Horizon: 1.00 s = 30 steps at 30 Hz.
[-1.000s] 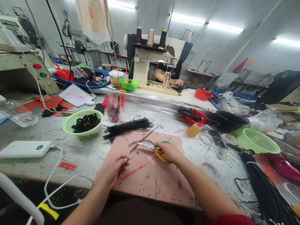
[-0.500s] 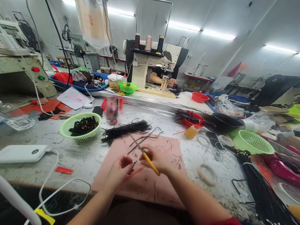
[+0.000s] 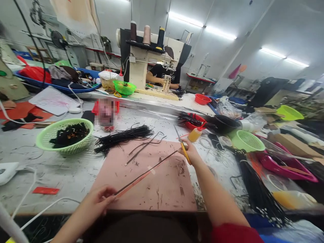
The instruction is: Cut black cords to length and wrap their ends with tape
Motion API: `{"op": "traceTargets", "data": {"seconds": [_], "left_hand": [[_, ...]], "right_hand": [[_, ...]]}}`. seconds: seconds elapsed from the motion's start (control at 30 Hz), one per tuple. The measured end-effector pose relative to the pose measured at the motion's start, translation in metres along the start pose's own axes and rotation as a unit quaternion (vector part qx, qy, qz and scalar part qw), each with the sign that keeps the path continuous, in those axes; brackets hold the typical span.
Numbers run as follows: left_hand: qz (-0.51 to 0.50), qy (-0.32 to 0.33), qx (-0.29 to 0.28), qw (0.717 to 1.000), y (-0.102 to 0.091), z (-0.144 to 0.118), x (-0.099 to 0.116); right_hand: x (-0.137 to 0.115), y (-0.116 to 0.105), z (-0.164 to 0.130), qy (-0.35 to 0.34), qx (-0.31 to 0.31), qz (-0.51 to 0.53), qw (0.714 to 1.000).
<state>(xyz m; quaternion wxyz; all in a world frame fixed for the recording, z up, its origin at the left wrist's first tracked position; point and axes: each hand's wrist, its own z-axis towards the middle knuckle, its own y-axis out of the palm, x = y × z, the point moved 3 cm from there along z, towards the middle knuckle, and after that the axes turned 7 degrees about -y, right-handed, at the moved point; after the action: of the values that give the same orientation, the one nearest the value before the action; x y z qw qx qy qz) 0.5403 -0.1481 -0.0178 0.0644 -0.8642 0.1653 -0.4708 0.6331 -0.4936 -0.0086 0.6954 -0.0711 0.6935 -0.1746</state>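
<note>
— Where is the cord (image 3: pixel 146 170)?
— Over the pink mat (image 3: pixel 162 189), pinched taut by the left hand (image 3: pixel 95 202) and the right hand (image 3: pixel 191 153) (also gripping scissors (image 3: pixel 182 148)).
— Around?
— A messy workshop table (image 3: pixel 63 168); behind the mat, a sewing machine (image 3: pixel 152 64).

Pink mat (image 3: pixel 162 189): matt, sheet-like, looks like card or rubberised board; surface scuffed and flecked with dark scraps. Table (image 3: pixel 76 168): pale, dull, heavily scratched and stained (material cannot be told). Scissors (image 3: pixel 182 145): bright polished metal blades, glossy yellow plastic handles. Strip (image 3: pixel 144 175) between the two hands: thin, dark on one side, orange-pink on the other, slight sheen, possibly leather or coated fabric. Cord bundle (image 3: pixel 124 135): black, matt, fibrous-looking. Green basket (image 3: pixel 64 136): perforated plastic, satin finish. Squeeze bottle (image 3: pixel 195 134): translucent amber plastic, red cap. Sewing machine (image 3: pixel 141 64): cream painted metal, semi-gloss, worn.
</note>
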Motion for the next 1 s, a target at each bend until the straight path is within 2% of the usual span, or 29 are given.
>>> {"op": "traceTargets", "data": {"seconds": [0.1,0.33,0.57,0.73,1.0], "left_hand": [[0.032,-0.001,-0.009,0.999,-0.005,0.006,-0.014],[0.174,0.042,0.013,0.984,0.003,0.016,-0.024],[0.227,0.037,0.015,0.973,0.006,0.015,-0.02],[0.2,0.034,0.015,0.979,0.005,0.01,-0.018],[0.201,0.064,0.081,0.974,0.009,-0.007,-0.009]], "right_hand": [[0.019,-0.012,0.007,0.026,0.004,-0.033,0.999],[0.044,-0.004,0.021,0.037,0.023,-0.105,0.994],[0.043,-0.009,0.029,0.037,0.032,-0.173,0.984],[0.037,-0.008,0.027,0.046,0.025,-0.218,0.975],[0.04,-0.01,0.021,0.055,-0.006,-0.257,0.965]]}}
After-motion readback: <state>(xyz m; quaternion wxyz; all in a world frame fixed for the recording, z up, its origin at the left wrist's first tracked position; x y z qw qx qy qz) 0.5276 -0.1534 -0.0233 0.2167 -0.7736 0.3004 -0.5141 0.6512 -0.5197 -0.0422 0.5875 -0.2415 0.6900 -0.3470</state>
